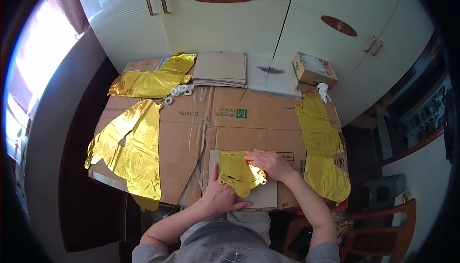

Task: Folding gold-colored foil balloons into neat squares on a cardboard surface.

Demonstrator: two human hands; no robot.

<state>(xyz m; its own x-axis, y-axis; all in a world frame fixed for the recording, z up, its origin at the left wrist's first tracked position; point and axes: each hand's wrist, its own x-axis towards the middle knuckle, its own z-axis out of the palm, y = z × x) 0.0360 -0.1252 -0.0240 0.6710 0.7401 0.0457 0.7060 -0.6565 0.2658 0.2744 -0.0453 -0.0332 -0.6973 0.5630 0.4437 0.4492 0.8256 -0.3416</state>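
A gold foil balloon (232, 165), deflated and folded to a small piece, lies on a grey cardboard sheet (258, 198) at the near edge of the table. My right hand (269, 164) rests on the foil's right side, fingers stretched out flat over it. At the foil's lower left is my left hand (221, 197), its index finger pointing away along the sheet's left edge and its thumb out to the right. The other left fingers are partly hidden by the foil.
Large flattened gold foil balloons lie at the left (141, 143), far left (153, 82) and right (320, 153) of the cardboard-covered table (254, 136). White tape rolls (181, 89), stacked grey cardboard sheets (219, 67) and a box (315, 69) stand at the back, before white cabinets (230, 28).
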